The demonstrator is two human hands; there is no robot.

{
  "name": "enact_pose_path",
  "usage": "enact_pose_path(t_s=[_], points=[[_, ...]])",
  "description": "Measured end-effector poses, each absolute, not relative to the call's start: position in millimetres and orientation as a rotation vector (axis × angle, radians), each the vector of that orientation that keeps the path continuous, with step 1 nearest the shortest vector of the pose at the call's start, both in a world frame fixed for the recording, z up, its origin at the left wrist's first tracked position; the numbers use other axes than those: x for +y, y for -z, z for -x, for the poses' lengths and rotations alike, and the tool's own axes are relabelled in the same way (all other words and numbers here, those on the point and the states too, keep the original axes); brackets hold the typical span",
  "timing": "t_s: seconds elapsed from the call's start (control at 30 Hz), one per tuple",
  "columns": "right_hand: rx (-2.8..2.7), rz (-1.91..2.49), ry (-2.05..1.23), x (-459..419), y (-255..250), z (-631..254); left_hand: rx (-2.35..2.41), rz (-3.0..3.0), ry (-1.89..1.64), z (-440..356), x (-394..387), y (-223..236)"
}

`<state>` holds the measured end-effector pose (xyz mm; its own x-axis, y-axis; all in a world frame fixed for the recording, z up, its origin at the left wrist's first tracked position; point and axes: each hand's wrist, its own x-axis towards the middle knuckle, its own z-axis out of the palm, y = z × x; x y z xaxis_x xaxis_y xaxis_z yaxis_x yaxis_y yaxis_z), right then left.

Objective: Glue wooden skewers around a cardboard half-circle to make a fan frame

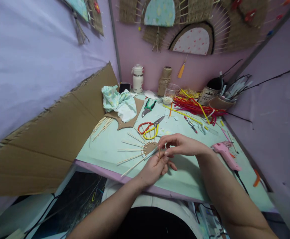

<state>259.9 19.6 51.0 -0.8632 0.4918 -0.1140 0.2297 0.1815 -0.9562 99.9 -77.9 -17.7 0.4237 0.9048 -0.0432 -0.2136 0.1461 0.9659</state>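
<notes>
A half-round cardboard piece (149, 148) lies near the table's front edge, with several thin wooden sticks (131, 150) fanning out from its curved rim. Just right of it, a thin brown strip (159, 152) stands upright between my hands. My left hand (153, 168) is closed around its lower end, fingers curled. From the right, my right hand (181, 145) reaches in with bent fingers, its fingertips at the strip's upper end. Fingers partly cover the contact points. Scissors with red and yellow handles (150, 129) lie open behind the cardboard piece, under some sticks.
Green-handled pruners (148, 108) lie farther back. A pink glue gun (227, 155) rests at right, red and yellow pipe cleaners (202, 108) behind it. Patterned cloth (120, 102) sits on cut cardboard at left, below a large leaning cardboard sheet (60, 129). A white bottle (138, 79) stands at the back.
</notes>
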Motion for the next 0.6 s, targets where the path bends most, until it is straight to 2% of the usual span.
enact_pose_path(t_s=[0.13, 0.27, 0.47, 0.6], points=[[-2.141, 0.706, -1.902, 13.0, -47.4, -250.4, 0.794, -1.186, -0.895, -98.1, -75.4, 15.7], [-2.068, 0.711, -1.884, 12.8, -45.9, -247.2, 0.794, -1.19, -0.909, -97.9, -76.2, 16.8], [-1.407, 1.127, -1.445, 35.2, -32.3, -251.0, 0.837, -1.244, -0.943, -97.9, -82.9, 17.8], [-1.4, 1.327, -1.217, 45.8, -18.2, -248.2, 0.919, -1.545, -0.923, -98.6, -89.5, 16.8]])
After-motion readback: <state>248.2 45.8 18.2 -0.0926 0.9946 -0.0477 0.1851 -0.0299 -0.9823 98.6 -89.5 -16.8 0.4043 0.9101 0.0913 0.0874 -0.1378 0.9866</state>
